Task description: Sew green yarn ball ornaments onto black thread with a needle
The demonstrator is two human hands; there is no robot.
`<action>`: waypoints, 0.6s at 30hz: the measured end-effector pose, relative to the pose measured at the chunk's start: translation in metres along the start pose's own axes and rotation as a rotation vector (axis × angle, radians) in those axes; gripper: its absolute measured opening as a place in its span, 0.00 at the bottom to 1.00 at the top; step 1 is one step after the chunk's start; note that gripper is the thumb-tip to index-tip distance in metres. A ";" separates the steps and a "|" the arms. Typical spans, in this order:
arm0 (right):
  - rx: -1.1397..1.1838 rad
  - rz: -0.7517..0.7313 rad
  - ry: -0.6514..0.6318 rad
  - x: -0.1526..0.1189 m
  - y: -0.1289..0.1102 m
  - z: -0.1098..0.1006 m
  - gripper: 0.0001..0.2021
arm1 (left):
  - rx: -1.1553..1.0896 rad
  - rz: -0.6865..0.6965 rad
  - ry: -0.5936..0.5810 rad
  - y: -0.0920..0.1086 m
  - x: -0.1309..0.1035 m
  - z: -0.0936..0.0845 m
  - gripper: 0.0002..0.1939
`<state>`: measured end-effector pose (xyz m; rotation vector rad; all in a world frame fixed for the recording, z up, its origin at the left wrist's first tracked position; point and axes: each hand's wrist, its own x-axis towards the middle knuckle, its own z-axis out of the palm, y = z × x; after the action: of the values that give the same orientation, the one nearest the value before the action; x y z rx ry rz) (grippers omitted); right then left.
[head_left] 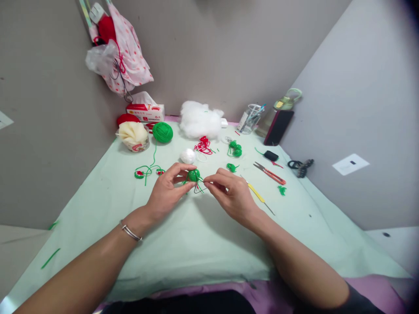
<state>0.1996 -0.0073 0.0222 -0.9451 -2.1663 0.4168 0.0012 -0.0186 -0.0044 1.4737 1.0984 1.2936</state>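
The person's left hand (169,188) grasps a small green crocheted ball (194,175) between thumb and fingers, above the pale green tablecloth (196,257). The right hand (231,192) is closed in a pinch at its side, on a thin implement (201,179) too small to identify surely; a dark strand (200,190) loops below. The crocheted ball's rounded body looks largely formed, though loose strands hang from it untrimmed, so its finishing appears incomplete. Two small red-and-green rounds (139,174) lie apart from it to the left, unattached to it. Beyond the hands sit white stuffing (200,121) and a white yarn ball (187,155); to the right, a yellow-handled crochet hook (257,192) and orange-handled scissors (275,176) lie out of hand.
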 end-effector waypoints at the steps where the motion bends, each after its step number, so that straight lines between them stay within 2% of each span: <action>1: 0.010 0.013 -0.006 0.000 0.000 0.000 0.07 | 0.002 -0.002 0.002 0.000 0.000 0.000 0.15; 9: 0.336 0.192 0.014 0.004 0.003 0.006 0.05 | -0.215 -0.098 -0.044 -0.001 0.002 0.000 0.17; 18: 0.603 0.331 0.006 0.003 0.010 0.014 0.07 | -0.229 -0.120 -0.008 0.001 0.000 0.003 0.17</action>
<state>0.1925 0.0012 0.0086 -0.9378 -1.7088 1.1470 0.0043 -0.0195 -0.0036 1.2248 0.9825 1.2821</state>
